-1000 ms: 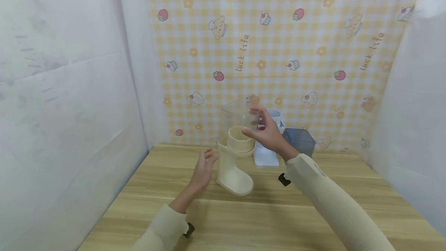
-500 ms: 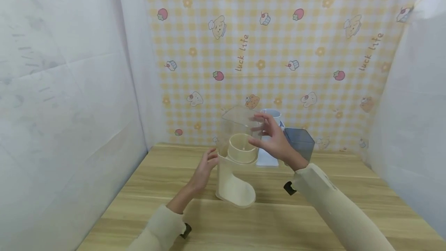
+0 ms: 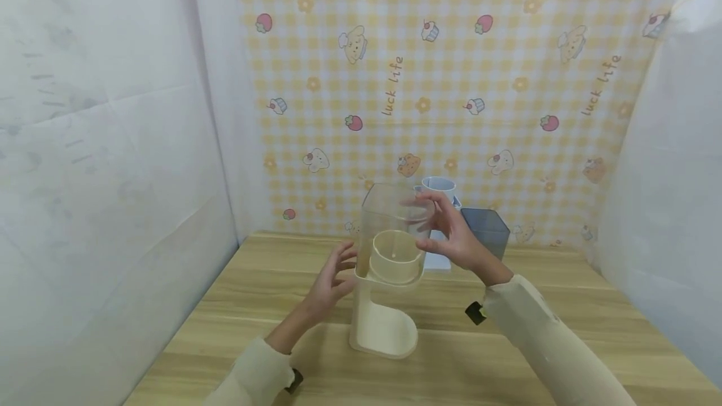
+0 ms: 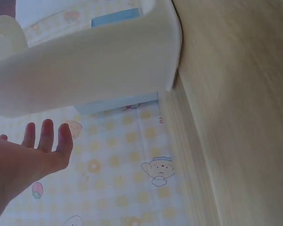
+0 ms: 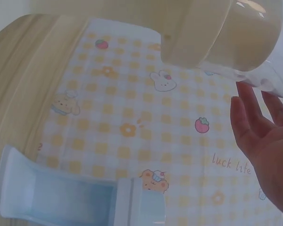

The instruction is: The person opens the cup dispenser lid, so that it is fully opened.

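Note:
A cream stand (image 3: 386, 331) with a rounded foot stands upright on the wooden table. At its top is a clear, open-topped container (image 3: 378, 215), with a cream cup-like ring (image 3: 397, 270) visible through the wall. My left hand (image 3: 328, 277) is at the left side, fingertips by the container's lower edge; the left wrist view shows those fingers loosely bent beside the stand's back (image 4: 99, 66). On the other side, my right hand (image 3: 454, 240) has its fingertips against the clear wall near the upper rim, thumb apart from the fingers (image 5: 247, 106).
Behind the right hand stands a light-blue stand (image 3: 437, 260) with a blue cup (image 3: 440, 185) on top. Right of it is a dark translucent box (image 3: 486, 230). A checked cloth (image 3: 479, 67) hangs at the back of the table (image 3: 507, 356), with white sheets at both sides.
The cream stand and its clear container have come nearer to me along the table. My right hand has moved down and right with them; my left hand stays close to the left side.

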The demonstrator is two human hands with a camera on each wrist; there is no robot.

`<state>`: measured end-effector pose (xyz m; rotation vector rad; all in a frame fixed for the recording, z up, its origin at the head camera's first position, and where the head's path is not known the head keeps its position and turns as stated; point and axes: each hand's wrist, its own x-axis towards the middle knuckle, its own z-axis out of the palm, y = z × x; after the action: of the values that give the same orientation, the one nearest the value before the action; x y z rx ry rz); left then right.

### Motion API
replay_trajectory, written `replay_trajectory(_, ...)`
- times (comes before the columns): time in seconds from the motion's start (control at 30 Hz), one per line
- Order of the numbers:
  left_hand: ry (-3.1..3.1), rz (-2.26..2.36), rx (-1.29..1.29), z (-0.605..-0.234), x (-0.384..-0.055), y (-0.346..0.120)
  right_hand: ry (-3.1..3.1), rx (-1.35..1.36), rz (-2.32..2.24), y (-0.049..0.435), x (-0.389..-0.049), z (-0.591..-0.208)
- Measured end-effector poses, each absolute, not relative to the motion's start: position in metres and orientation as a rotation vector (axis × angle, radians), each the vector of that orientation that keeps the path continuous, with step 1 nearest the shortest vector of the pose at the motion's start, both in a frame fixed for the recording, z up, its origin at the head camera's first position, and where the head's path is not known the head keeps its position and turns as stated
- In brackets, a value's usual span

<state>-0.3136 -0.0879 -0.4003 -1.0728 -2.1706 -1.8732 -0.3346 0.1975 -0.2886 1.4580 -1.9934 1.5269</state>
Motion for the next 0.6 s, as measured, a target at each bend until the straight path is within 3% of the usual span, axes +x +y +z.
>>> replay_trajectory(0.6,-2.114,-1.896,-1.284,-0.407,-0.296,-0.072,-1.96,1.676,1.597,0.208,-0.322,-0.286)
